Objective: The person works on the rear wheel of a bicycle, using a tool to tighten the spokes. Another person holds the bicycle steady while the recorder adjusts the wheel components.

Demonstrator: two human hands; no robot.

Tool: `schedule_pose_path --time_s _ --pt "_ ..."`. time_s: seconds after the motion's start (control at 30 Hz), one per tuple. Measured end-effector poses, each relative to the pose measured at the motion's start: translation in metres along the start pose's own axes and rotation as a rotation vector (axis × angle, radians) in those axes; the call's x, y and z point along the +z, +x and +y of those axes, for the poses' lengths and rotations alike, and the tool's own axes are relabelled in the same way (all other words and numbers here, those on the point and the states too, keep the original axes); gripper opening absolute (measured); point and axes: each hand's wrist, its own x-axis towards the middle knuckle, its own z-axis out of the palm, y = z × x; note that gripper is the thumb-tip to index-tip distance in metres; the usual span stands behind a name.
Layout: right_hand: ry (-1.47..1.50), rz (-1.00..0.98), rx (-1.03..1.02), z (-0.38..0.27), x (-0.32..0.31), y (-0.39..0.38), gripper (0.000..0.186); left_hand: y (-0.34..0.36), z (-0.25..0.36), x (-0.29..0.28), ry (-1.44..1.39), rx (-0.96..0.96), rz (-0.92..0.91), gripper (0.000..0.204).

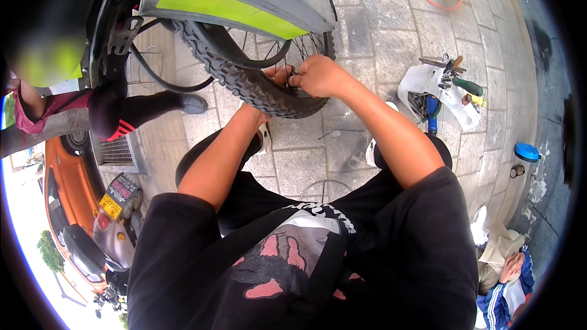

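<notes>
A knobby black bicycle tire (244, 85) on a spoked wheel fills the space in front of me, under a grey bag with a yellow-green stripe (226, 6). My left hand (279, 74) reaches round the tire from beneath, its fingers showing at the inner rim; the tire hides part of it. On the near right side, my right hand (318, 76) is closed in a pinch at the rim, close to the left fingertips. Whatever small dark piece lies between its fingers is too small to name.
To the right, a white container (422, 82) holds several hand tools, including a green-handled screwdriver (468, 87). A blue round container (527, 152) sits farther right. An orange hose (449, 8) lies at the back. Other people are at the far left and lower right.
</notes>
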Motion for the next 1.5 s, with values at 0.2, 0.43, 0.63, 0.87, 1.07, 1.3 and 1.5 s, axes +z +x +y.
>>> schedule_pose_path --time_s 0.2,0.43,0.63,0.87,1.07,1.3,1.5 --pt "0.165 0.113 -0.053 0.007 0.013 -0.003 0.020 -0.010 0.013 0.019 0.026 0.022 0.078 0.020" --pt "0.279 0.167 -0.044 0.021 0.024 0.006 0.022 -0.010 0.017 0.008 0.075 -0.031 0.013 0.024" --pt "0.831 -0.103 0.174 0.039 0.016 0.006 0.021 -0.018 0.023 0.019 0.118 0.072 0.102 0.030" --pt "-0.018 0.415 -0.123 0.003 0.035 -0.017 0.030 -0.014 0.011 0.007 -0.195 -0.017 -0.042 0.014" --pt "0.005 0.088 -0.081 0.003 0.020 -0.012 0.038 -0.014 0.005 0.016 -0.268 -0.259 -0.026 0.029" --pt "0.468 -0.042 0.042 0.018 0.016 -0.003 0.029 -0.021 0.022 0.030 -0.161 -0.224 -0.147 0.026" --pt "0.841 0.039 0.145 0.035 0.027 0.002 0.022 -0.016 0.015 0.009 0.011 -0.051 0.103 0.017"
